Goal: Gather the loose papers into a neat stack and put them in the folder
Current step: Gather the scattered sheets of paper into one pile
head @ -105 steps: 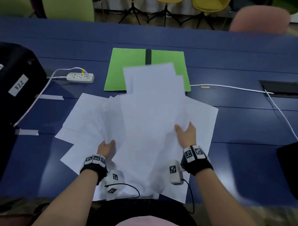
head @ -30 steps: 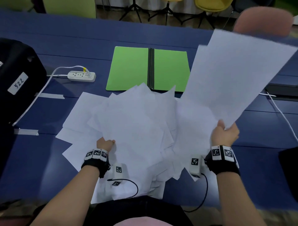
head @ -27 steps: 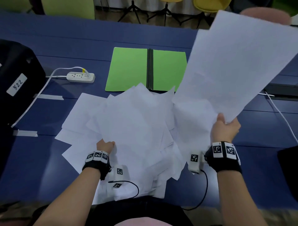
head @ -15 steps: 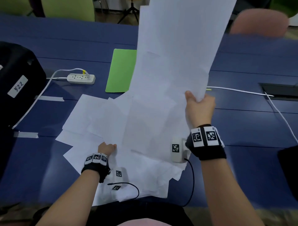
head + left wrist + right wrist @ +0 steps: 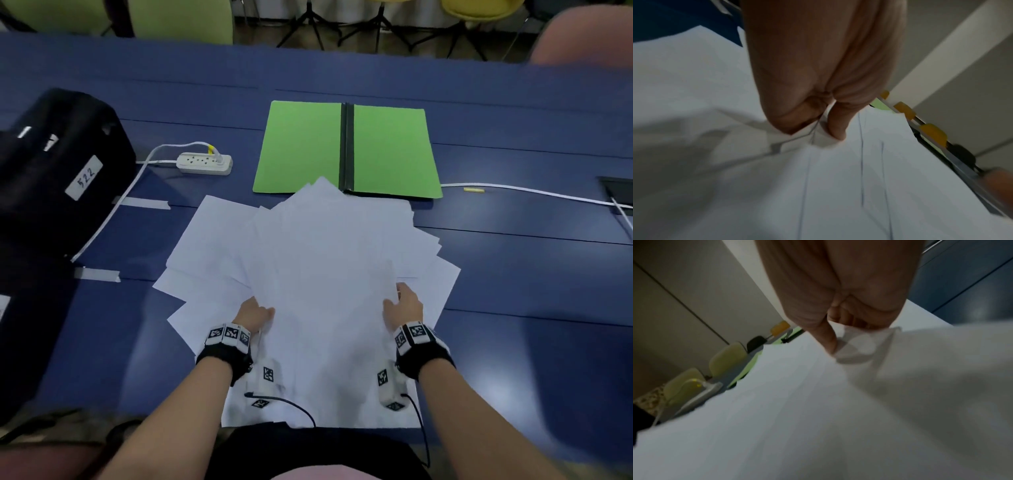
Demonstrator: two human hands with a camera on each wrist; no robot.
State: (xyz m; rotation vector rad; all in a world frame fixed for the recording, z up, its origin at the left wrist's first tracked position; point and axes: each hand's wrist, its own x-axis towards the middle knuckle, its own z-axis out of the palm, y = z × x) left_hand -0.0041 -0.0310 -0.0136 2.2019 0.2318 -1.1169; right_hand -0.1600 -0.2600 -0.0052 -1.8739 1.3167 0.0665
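Head view is showing the papers [image 5: 329,260] lying fanned on the worktop [image 5: 513,274] just short of the open green folder [image 5: 346,147]; left hand [image 5: 254,313] and right hand [image 5: 403,305] are each pinching sheet edges. Squaring probably wants both grips drawing inward together, keeping bottom sheets from trailing.

Black case [image 5: 58,171] at left — labelled 522; white power strip [image 5: 204,163] beside it; chairs [image 5: 178,17] behind.

White papers [image 5: 329,260] fanned; green folder [image 5: 298,147] open.
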